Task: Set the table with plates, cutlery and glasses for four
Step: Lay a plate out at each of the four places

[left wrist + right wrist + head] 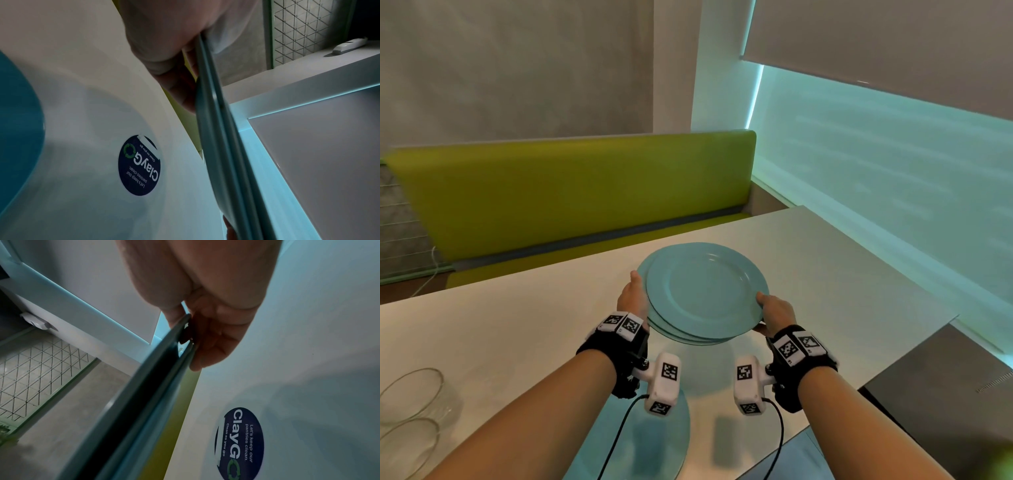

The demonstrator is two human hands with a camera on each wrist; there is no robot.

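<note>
At the left edge of the head view, two clear glass bowls (410, 407) stood on the white table (517, 342), one just in front of the other, in the lower left of the frame. Behind the table, across the upper left and centre, ran a green bench (571, 192) with a grey wall above it. In the lower centre, one more blue plate (650, 442) lay flat on the table, partly hidden by the wrist cameras.

In the centre, the stack of blue plates (705, 291) was held above the table, slightly tilted. I counted three rims in the stack, but the exact number was hard to tell. The left hand (631, 298) gripped the left edge of the stack, thumb on top and fingers curled under it. The right hand (774, 313) gripped the right edge in the same way. One round dark sticker (139, 165) was on the table under the stack.

At the right, a window with a grey roller blind (876, 44) gave pale blue light.
</note>
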